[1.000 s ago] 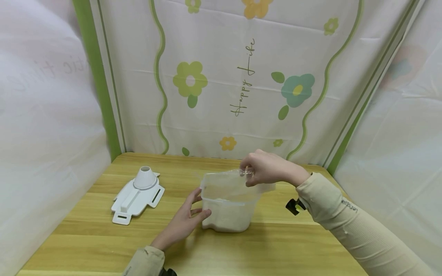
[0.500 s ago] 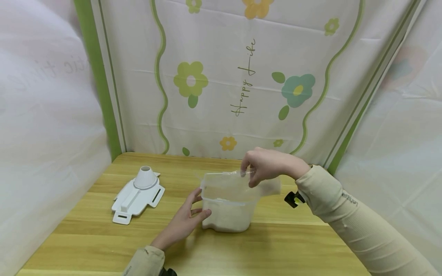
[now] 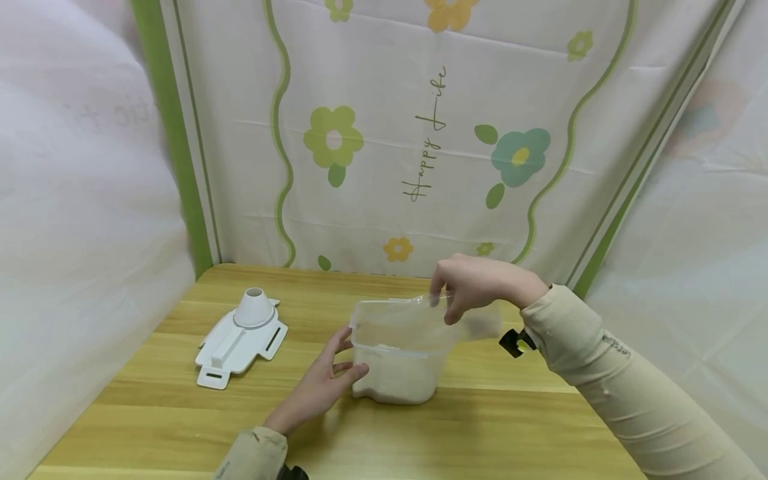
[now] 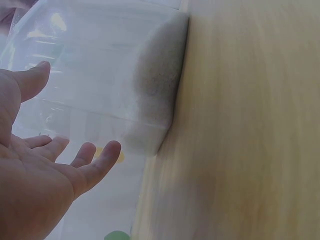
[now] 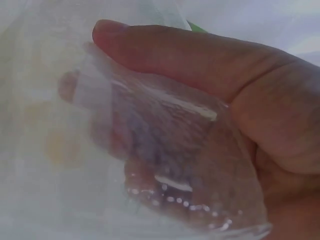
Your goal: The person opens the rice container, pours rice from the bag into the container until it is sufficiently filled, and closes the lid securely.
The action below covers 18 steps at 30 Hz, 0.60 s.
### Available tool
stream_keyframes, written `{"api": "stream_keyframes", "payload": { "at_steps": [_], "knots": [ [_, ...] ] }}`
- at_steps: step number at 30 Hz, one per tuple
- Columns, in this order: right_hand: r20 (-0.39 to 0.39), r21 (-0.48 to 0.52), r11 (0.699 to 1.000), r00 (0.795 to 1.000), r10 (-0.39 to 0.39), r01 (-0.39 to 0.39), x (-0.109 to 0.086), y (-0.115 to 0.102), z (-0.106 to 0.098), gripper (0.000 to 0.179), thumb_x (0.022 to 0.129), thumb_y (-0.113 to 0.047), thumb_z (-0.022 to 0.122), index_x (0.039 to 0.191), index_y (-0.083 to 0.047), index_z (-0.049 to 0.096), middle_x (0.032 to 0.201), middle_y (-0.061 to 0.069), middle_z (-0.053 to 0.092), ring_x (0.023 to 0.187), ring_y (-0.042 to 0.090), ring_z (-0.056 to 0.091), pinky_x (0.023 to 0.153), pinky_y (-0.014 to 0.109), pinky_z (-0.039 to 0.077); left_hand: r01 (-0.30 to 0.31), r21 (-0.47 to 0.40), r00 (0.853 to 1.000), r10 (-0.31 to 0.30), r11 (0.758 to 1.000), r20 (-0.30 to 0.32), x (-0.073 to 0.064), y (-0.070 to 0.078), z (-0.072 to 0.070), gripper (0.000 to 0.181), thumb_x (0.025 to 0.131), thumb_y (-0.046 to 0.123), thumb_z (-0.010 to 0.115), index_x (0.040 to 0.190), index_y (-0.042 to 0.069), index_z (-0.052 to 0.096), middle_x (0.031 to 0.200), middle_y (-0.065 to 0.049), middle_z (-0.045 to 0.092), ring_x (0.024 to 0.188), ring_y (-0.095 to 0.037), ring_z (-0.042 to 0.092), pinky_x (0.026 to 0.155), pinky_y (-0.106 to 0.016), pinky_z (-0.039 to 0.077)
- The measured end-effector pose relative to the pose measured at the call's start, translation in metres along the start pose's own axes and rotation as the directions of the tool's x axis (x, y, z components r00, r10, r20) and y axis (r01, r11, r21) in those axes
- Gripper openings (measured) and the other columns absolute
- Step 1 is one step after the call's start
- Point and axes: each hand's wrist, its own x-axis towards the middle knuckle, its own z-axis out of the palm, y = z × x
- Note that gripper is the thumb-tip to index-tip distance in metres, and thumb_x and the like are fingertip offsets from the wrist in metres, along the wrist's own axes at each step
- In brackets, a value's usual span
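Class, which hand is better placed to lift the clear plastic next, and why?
Right, probably: the right hand pinches the plastic, while the left hand sits lower, at the side of the tub.

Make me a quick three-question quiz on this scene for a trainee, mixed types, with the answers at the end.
1. Multiple choice: what is the right hand pinching? A) a wooden spoon, B) clear plastic film, C) a towel.
2. True or false: the white panel lies to the right of the translucent tub.
3. Fill in: the white cone stands with its narrow end facing ____.

Key: 1. B. 2. False; it lies to the tub's left. 3. Up.
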Motion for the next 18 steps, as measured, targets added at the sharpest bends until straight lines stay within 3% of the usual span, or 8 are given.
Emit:
{"api": "stream_keyframes", "payload": {
  "at_steps": [9,18],
  "knots": [
    [0.027,-0.057,0.998,1.0,0.015,-0.014,0.009,-0.007,0.004,0.023,0.073,-0.005,0.083,0.093,-0.012,0.076,0.086,-0.003,0.068,0.067,0.008,0.061,0.062,0.028,0.053,-0.005,-0.005,1.0,0.005,1.0,-0.004,0.0,-0.002,0.0,0.08,0.094,0.033,0.068,0.156,0.023,0.02,0.154,-0.012,0.028,0.127,-0.04,0.045,0.099,-0.05,0.046],
    [-0.048,-0.125,0.992,0.999,0.007,-0.013,0.013,-0.009,0.012,0.021,0.073,-0.01,0.083,0.092,-0.013,0.075,0.082,-0.004,0.066,0.066,0.006,0.06,0.06,0.028,0.052,-0.007,0.005,1.0,0.007,1.0,-0.008,0.001,-0.001,0.0,0.08,0.094,0.034,0.068,0.156,0.022,0.019,0.155,-0.011,0.027,0.129,-0.039,0.043,0.1,-0.05,0.045]
  ]
}}
